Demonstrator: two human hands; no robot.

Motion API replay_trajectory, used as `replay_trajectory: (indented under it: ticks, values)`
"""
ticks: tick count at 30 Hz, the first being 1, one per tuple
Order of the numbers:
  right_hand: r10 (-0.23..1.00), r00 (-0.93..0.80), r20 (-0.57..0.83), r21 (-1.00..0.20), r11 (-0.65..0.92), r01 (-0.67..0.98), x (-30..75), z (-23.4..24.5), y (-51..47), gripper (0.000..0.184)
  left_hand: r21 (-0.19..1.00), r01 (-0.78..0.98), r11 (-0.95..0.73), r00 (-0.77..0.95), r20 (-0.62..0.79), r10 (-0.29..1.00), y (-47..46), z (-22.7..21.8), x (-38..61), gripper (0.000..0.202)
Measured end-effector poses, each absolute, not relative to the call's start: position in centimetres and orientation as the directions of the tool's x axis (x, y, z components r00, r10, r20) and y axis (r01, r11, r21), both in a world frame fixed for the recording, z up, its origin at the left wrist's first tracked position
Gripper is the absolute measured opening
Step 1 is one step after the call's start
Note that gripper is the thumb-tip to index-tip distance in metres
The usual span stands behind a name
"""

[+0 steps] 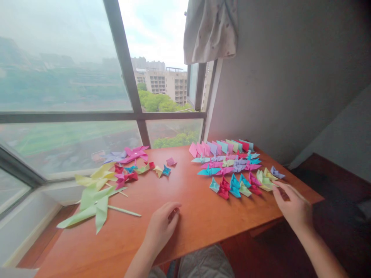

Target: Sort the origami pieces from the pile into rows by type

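Observation:
My right hand (pixel 293 204) reaches to the right end of the front row of folded papers. Its thumb and forefinger pinch at the edge of a pale green origami piece (pixel 265 181) standing on the table. My left hand (pixel 162 224) rests on the tabletop near its front edge, fingers curled in, with no object showing in it. Beside the pale green piece are a dark red one (pixel 255 189), a yellow one (pixel 270 175) and a purple one (pixel 277 172). Blue origami pieces (pixel 234 186) stand further left in that row.
Behind the front row lie paper cranes (pixel 223 162) and a line of folded papers (pixel 220 147). Paper pinwheels (pixel 97 200) with sticks lie at the left, near small folded stars (pixel 166 170). The wooden table (pixel 185 185) stands against a window and a grey wall.

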State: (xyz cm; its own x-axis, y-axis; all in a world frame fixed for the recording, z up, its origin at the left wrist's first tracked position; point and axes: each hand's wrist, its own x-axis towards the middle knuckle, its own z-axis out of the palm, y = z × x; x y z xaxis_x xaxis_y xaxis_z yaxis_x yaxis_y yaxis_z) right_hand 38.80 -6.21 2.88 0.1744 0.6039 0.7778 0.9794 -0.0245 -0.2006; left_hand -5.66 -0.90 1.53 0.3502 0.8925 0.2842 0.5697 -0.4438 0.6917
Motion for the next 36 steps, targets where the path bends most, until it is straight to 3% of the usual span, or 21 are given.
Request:
replay_trajectory:
  ticks: [9,21,25,31,36]
  values:
    - [0.76,0.388,0.521,-0.198,-0.335,0.921,48.2,-1.7,-7.6,0.034,0.686,0.582,-0.437,0.368,0.257,0.894,-0.8,1.5,-5.8,0.023]
    - [0.769,0.361,0.528,-0.139,-0.342,0.93,47.6,-2.1,-4.8,0.035,0.685,0.583,-0.437,0.37,0.255,0.893,-0.9,1.8,-5.7,0.023]
    - [0.759,0.359,0.542,-0.181,-0.312,0.933,47.3,-1.6,-4.6,0.037,0.683,0.586,-0.435,0.369,0.253,0.894,-0.9,1.9,-5.7,0.023]
    - [0.652,0.323,0.686,-0.198,-0.26,0.945,43.7,0.8,-5.0,0.034,0.684,0.586,-0.436,0.372,0.25,0.894,-1.0,2.0,-5.6,0.024]
    - [0.69,0.146,0.709,-0.261,0.065,0.963,34.4,2.7,-4.5,0.027,0.683,0.593,-0.427,0.353,0.257,0.9,-1.1,2.0,-5.5,0.022]
